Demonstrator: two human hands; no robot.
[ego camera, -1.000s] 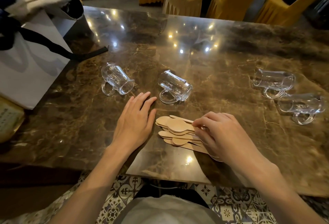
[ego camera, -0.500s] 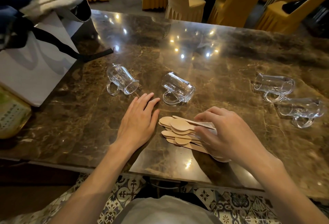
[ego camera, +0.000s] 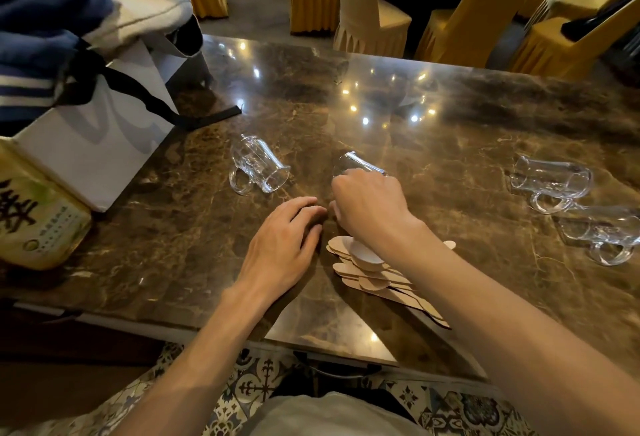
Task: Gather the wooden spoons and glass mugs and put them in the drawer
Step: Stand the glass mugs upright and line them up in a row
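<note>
Several flat wooden spoons (ego camera: 367,273) lie in a loose pile near the front edge of the brown marble table (ego camera: 450,145). My right forearm crosses over them. My right hand (ego camera: 367,203) is closed over the middle glass mug (ego camera: 356,162), which lies on its side with only its far end showing. Another glass mug (ego camera: 258,167) lies on its side to the left. Two more mugs (ego camera: 550,179) (ego camera: 602,231) lie on their sides at the right. My left hand (ego camera: 280,245) rests palm down on the table, left of the spoons, holding nothing.
A white paper bag (ego camera: 86,145) with black straps and a green-yellow package (ego camera: 31,221) stand at the table's left. A metal handle (ego camera: 336,370) shows under the table's front edge. Yellow-covered chairs (ego camera: 367,20) stand beyond the far edge.
My right hand has left the spoon pile and moved forward onto the middle mug. My left hand has stayed in place with its fingers drawn in slightly.
</note>
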